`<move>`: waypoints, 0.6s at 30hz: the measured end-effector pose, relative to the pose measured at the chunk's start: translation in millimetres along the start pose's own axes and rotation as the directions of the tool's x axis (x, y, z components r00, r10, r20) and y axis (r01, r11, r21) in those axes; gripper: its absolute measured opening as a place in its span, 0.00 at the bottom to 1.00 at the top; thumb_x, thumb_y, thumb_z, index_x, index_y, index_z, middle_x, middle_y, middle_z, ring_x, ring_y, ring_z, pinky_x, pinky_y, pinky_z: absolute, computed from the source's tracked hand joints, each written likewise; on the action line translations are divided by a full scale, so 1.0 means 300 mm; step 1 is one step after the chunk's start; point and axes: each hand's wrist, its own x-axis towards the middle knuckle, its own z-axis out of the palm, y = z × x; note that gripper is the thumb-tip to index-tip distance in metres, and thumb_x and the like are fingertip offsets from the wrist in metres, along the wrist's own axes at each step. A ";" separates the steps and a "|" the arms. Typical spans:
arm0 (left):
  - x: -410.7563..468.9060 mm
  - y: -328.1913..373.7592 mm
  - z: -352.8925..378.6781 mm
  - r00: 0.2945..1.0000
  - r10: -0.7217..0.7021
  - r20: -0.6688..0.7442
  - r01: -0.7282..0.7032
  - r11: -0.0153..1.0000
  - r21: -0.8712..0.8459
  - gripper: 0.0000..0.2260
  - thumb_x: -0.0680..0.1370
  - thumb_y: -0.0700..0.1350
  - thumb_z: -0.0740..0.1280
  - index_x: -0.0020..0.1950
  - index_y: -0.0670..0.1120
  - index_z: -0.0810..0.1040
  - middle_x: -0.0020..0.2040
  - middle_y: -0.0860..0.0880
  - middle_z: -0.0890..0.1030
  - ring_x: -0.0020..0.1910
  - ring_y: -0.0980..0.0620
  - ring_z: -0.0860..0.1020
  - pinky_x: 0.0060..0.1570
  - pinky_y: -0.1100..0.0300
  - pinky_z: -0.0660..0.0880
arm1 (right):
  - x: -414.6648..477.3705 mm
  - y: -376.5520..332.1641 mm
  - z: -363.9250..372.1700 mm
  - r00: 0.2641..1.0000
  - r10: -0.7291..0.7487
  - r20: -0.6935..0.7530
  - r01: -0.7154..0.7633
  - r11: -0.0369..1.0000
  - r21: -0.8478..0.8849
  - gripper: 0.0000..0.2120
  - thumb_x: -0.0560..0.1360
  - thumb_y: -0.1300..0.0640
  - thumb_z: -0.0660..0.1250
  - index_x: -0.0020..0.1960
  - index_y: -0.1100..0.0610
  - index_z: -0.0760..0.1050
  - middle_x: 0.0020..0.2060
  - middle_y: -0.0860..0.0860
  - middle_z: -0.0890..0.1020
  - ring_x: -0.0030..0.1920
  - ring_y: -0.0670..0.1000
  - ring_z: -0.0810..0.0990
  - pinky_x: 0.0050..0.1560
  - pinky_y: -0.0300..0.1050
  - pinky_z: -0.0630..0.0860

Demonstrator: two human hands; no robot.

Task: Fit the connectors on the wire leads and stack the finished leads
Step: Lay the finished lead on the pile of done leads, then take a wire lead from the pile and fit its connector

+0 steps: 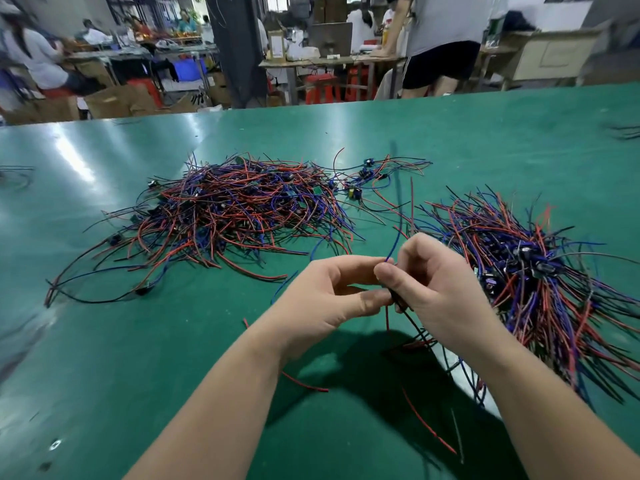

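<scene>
**Where the two hands meet, the lead runs upright between them**

While only the head view is given, it shows the key relation plainly. The left hand and the right hand meet fingertip to fingertip above the green surface, both pinched shut on one wire lead. Its blue strand rises up and away from the pinch; dark and red strands hang down below the right hand toward the person. So the long axis runs roughly near-to-far, through both grips. Whether a connector sits inside the pinch cannot be told. The tangled pile lies well off to the left and beyond; the fanned stack lies just beside the right hand, so that hand is judged nearer for setting down.
</scene>
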 end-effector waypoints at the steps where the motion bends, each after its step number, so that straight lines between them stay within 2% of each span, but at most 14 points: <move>1: 0.005 -0.007 0.012 1.000 0.006 -0.029 -0.006 1.000 0.000 0.14 0.73 0.39 0.69 0.58 0.44 0.79 0.49 0.48 0.84 0.48 0.54 0.81 0.52 0.60 0.78 | -0.001 -0.001 0.000 1.000 -0.017 -0.013 0.016 0.999 -0.049 0.15 0.73 0.44 0.67 0.38 0.54 0.70 0.29 0.55 0.74 0.30 0.51 0.72 0.34 0.52 0.71; 3: 0.016 -0.016 0.025 0.990 -0.024 -0.139 0.016 0.998 -0.063 0.12 0.76 0.35 0.66 0.59 0.42 0.78 0.45 0.49 0.84 0.43 0.54 0.82 0.50 0.59 0.79 | 0.000 -0.005 0.002 0.999 -0.033 -0.036 0.030 0.997 -0.076 0.15 0.76 0.45 0.60 0.38 0.54 0.76 0.30 0.48 0.77 0.32 0.45 0.73 0.36 0.43 0.71; 5: 0.029 -0.019 0.027 0.967 -0.047 -0.251 0.008 0.988 -0.153 0.14 0.77 0.33 0.64 0.62 0.39 0.76 0.43 0.48 0.84 0.38 0.54 0.82 0.44 0.61 0.81 | 0.002 -0.007 0.001 0.998 -0.007 -0.069 -0.001 0.993 -0.119 0.13 0.77 0.48 0.61 0.40 0.52 0.80 0.33 0.46 0.79 0.36 0.44 0.76 0.39 0.39 0.71; 6: 0.032 -0.018 0.026 0.958 -0.042 -0.282 -0.011 0.983 -0.184 0.14 0.77 0.33 0.64 0.62 0.39 0.75 0.43 0.47 0.83 0.37 0.54 0.82 0.41 0.62 0.80 | 0.005 -0.003 -0.001 0.996 0.020 -0.089 -0.034 0.987 -0.156 0.11 0.77 0.50 0.63 0.41 0.51 0.81 0.35 0.46 0.80 0.37 0.43 0.76 0.40 0.39 0.71; 8: 0.034 -0.014 0.021 0.954 -0.022 -0.300 -0.048 0.973 -0.224 0.18 0.75 0.35 0.67 0.64 0.44 0.73 0.43 0.45 0.82 0.35 0.54 0.81 0.39 0.64 0.78 | 0.009 0.004 -0.005 0.988 0.132 -0.084 -0.145 0.972 -0.186 0.10 0.78 0.53 0.65 0.43 0.52 0.83 0.39 0.51 0.82 0.39 0.47 0.78 0.43 0.44 0.74; 10: 0.031 -0.011 0.012 0.962 -0.012 -0.274 -0.054 0.972 -0.230 0.25 0.69 0.41 0.70 0.65 0.50 0.70 0.41 0.46 0.83 0.35 0.54 0.81 0.40 0.64 0.78 | 0.010 0.001 0.000 0.957 0.288 0.012 -0.288 0.958 -0.011 0.12 0.77 0.49 0.65 0.42 0.53 0.84 0.41 0.56 0.84 0.37 0.49 0.78 0.42 0.47 0.73; 12: 0.028 -0.009 0.010 0.976 -0.023 -0.218 -0.029 0.972 -0.234 0.30 0.65 0.43 0.72 0.66 0.51 0.68 0.38 0.48 0.84 0.34 0.55 0.80 0.40 0.64 0.77 | 0.007 -0.013 0.008 0.930 0.347 0.123 -0.366 0.909 0.199 0.13 0.72 0.46 0.65 0.41 0.53 0.84 0.39 0.51 0.84 0.35 0.46 0.76 0.37 0.40 0.70; 14: 0.026 -0.010 0.014 0.985 -0.052 -0.165 0.013 0.973 -0.230 0.34 0.63 0.42 0.72 0.68 0.50 0.66 0.36 0.48 0.84 0.32 0.56 0.80 0.38 0.65 0.76 | 0.005 -0.016 0.008 0.933 0.323 0.160 -0.355 0.898 0.260 0.14 0.69 0.45 0.64 0.42 0.51 0.84 0.37 0.48 0.83 0.35 0.44 0.74 0.36 0.38 0.68; 16: 0.025 -0.008 0.013 0.987 -0.081 -0.140 0.048 0.974 -0.221 0.37 0.63 0.42 0.72 0.71 0.48 0.63 0.36 0.48 0.84 0.30 0.55 0.79 0.37 0.64 0.75 | 0.007 -0.018 0.000 0.932 0.314 0.181 -0.355 0.892 0.282 0.13 0.68 0.46 0.65 0.43 0.51 0.85 0.36 0.49 0.82 0.35 0.44 0.72 0.37 0.38 0.66; 18: 0.022 -0.003 0.008 0.986 -0.100 -0.132 0.073 0.978 -0.193 0.35 0.66 0.40 0.72 0.71 0.48 0.63 0.35 0.48 0.84 0.29 0.56 0.79 0.34 0.66 0.74 | 0.009 -0.019 -0.012 0.923 0.321 0.212 -0.377 0.862 0.338 0.11 0.66 0.49 0.68 0.42 0.52 0.85 0.35 0.50 0.81 0.34 0.44 0.73 0.36 0.37 0.66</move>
